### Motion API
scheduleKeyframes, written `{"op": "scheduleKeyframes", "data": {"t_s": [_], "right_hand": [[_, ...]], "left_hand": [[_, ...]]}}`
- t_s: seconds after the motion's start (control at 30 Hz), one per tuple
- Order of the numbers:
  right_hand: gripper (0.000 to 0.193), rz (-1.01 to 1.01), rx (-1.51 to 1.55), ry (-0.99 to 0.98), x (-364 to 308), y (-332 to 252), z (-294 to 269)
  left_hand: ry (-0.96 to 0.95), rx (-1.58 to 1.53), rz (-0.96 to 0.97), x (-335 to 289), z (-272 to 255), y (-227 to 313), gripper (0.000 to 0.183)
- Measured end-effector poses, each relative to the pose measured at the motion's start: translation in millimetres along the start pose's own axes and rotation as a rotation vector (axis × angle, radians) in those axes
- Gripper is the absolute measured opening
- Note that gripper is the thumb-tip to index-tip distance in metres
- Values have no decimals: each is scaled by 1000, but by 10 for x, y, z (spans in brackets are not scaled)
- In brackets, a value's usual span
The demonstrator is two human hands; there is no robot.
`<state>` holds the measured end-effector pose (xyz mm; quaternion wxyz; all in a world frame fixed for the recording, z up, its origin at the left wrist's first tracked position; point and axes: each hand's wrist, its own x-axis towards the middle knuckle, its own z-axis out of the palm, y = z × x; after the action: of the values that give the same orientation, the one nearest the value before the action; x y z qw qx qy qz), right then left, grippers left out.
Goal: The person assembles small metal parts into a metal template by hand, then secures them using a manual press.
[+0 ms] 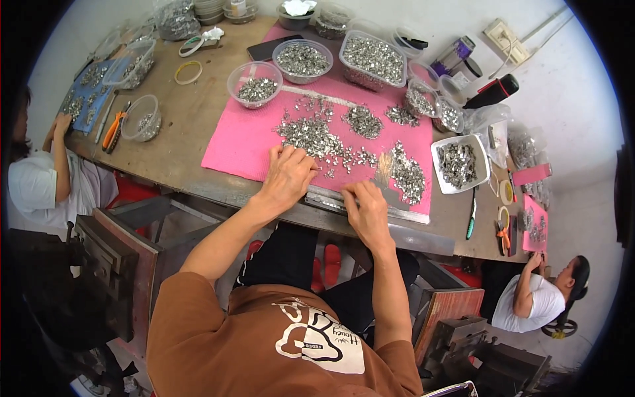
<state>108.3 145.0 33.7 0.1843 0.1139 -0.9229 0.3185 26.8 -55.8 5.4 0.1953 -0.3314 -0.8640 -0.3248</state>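
Observation:
My left hand (289, 177) rests with curled fingers at the near edge of a heap of small shiny metal pieces (314, 137) on a pink cloth (231, 155). Its fingertips are partly hidden, so whatever they hold does not show. Closer to the table's front edge, my right hand (365, 206) has its fingers drawn together beside a narrow metal strip (325, 200). What is between those fingers is too small to make out. Smaller heaps lie farther off, and a long heap (407, 173) spreads right of a flat tan-and-grey piece (384, 169).
Plastic tubs of metal pieces (303, 61) line the far side, with a white tray (436, 155) at the right. A green-handled tool (471, 215) lies near it. Orange-handled pliers (114, 130) lie at left. Two other people work at the far left (46, 178) and right (532, 301).

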Motion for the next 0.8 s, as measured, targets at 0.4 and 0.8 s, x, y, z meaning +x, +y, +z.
{"op": "scheduleKeyframes", "data": {"t_s": [0.4, 0.8], "right_hand": [[12, 95, -153, -53, 241, 212, 178], [13, 58, -64, -32, 109, 275, -20]], "left_hand": [[-103, -396, -61, -34, 26, 245, 7], [-145, -486, 32, -154, 89, 475, 13]]}}
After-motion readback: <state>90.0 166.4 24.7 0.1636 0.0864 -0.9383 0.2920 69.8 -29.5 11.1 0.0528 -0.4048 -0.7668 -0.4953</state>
